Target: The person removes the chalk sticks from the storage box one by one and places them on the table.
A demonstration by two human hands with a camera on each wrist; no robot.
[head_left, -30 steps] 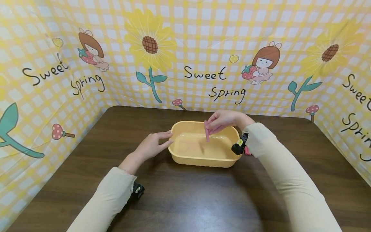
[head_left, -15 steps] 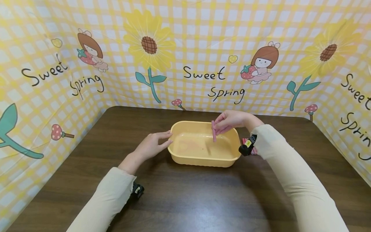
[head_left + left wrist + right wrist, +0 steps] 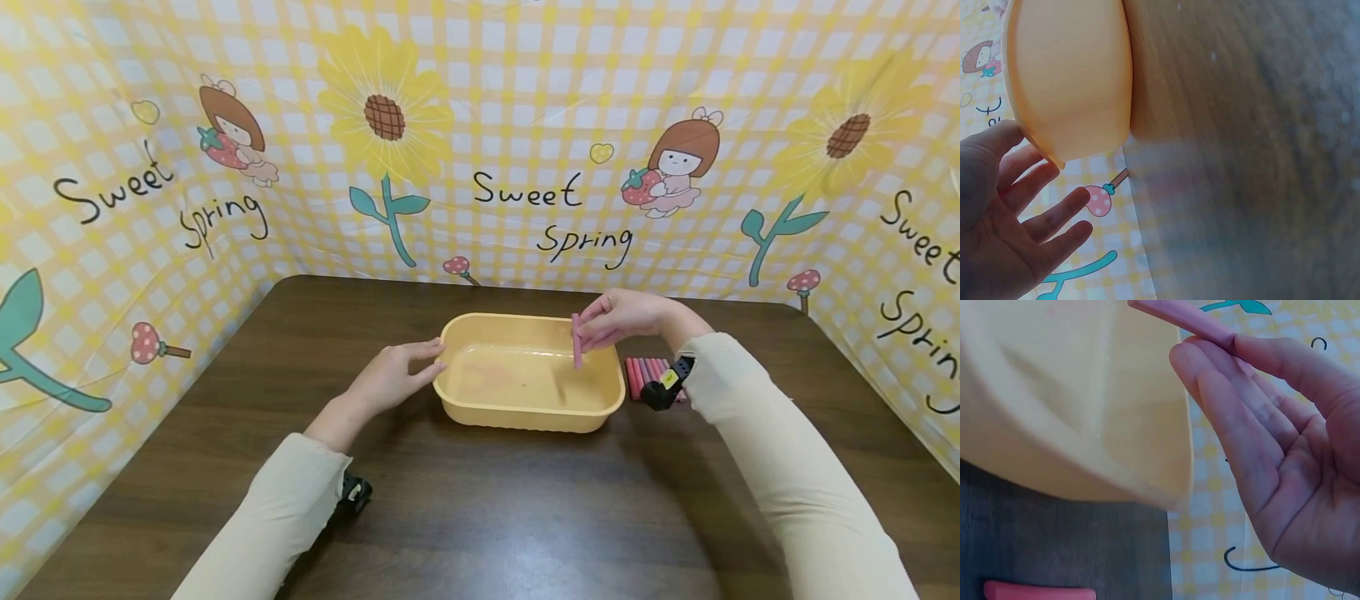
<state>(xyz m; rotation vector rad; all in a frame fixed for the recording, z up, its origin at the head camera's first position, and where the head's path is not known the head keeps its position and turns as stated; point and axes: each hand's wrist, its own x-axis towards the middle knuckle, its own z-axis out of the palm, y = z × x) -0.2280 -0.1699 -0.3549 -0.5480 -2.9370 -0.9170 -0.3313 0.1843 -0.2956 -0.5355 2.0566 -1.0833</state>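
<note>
A pale yellow oval plastic basin (image 3: 525, 410) stands on the table, its inside floor visible. My left hand (image 3: 390, 375) touches the basin's left rim with its fingertips; in the left wrist view the fingers of the hand (image 3: 1016, 212) are spread and mostly straight. Above the basin's right part, my right hand (image 3: 618, 317) pinches a slim pink stick (image 3: 577, 342) between thumb and fingertips. The right wrist view shows that pink stick (image 3: 1182, 317) close up, one end at the fingertips. I cannot tell what it is made of.
Several pink and reddish sticks (image 3: 637, 377) lie side by side just right of the basin, partly hidden by the right wrist camera (image 3: 663, 387). The dark wooden table (image 3: 465, 500) is bordered by a yellow checked cloth (image 3: 510, 75) at the back and sides.
My right hand has moved to the right over the basin with the pink stick. The row of sticks on the table has come more into view. My left hand has stayed at the rim.
</note>
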